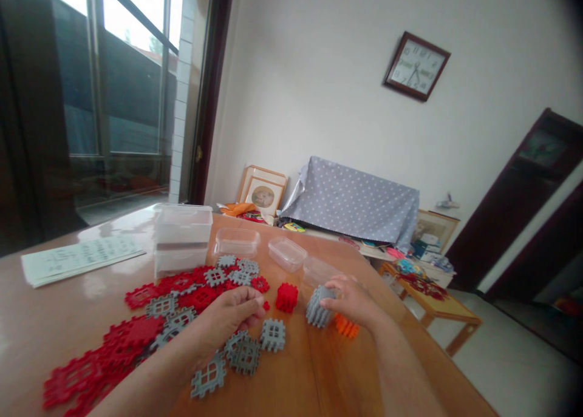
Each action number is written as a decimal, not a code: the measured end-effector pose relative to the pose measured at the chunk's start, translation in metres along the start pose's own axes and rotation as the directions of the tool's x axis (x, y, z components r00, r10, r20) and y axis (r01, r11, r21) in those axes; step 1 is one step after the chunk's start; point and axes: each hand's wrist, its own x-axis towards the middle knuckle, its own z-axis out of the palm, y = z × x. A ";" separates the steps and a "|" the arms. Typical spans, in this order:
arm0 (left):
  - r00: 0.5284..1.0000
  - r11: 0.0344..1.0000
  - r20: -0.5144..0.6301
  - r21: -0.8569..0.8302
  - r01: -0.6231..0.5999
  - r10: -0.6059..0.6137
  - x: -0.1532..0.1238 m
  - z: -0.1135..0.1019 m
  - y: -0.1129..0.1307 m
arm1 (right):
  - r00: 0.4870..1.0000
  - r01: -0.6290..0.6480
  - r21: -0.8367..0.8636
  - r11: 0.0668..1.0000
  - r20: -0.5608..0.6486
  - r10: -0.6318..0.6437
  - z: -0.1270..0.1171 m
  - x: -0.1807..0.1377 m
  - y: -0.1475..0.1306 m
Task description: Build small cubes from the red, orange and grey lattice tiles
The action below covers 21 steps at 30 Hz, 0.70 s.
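Observation:
My left hand (239,308) is closed in a pinch above the loose plastic building tiles, and a small red piece (266,306) shows at its fingertips. Under and beside that hand lie grey notched window tiles (273,334) and red notched tiles (141,295). Fingers of my right hand (348,298) curl around the upper right of a stack of grey building tiles (316,308). An orange stack (347,326) sits just below that hand, partly covered by it. Between my hands stands a red stack of tiles (286,297).
Clear plastic boxes (182,238) stand at the table's back left, with shallow clear trays (286,253) to their right. Printed sheets (82,259) lie on the left. Beyond the table (296,386) are a cloth-covered object (355,201) and a small wooden table (449,311).

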 end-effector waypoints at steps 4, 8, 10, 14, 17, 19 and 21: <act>1.000 1.000 -0.001 -0.007 -0.003 0.003 0.000 0.000 0.000 | 1.000 0.009 0.016 1.000 -0.004 -0.009 -0.002 -0.001 0.000; 1.000 1.000 0.012 -0.016 -0.020 0.020 0.000 -0.001 0.001 | 0.994 -0.019 0.052 0.998 -0.109 0.024 -0.006 -0.005 0.000; 1.000 1.000 0.016 -0.021 -0.018 0.019 0.000 -0.001 0.000 | 0.989 -0.028 0.056 0.998 -0.141 0.036 -0.008 -0.007 0.001; 1.000 1.000 0.007 -0.001 -0.004 0.004 0.000 -0.001 0.000 | 0.983 -0.018 0.064 0.998 -0.182 0.030 -0.008 -0.013 -0.003; 1.000 1.000 -0.027 -0.010 0.011 -0.011 0.000 -0.002 0.003 | 0.963 0.007 0.083 0.997 -0.269 0.016 -0.009 -0.022 -0.019; 0.998 1.000 -0.053 -0.006 0.018 -0.018 0.000 -0.003 0.006 | 0.952 0.057 0.127 0.990 -0.307 -0.015 -0.009 -0.030 -0.037; 0.997 1.000 -0.081 0.012 0.011 -0.010 0.000 -0.005 0.008 | 0.961 0.100 0.214 0.972 -0.273 -0.039 -0.008 -0.038 -0.058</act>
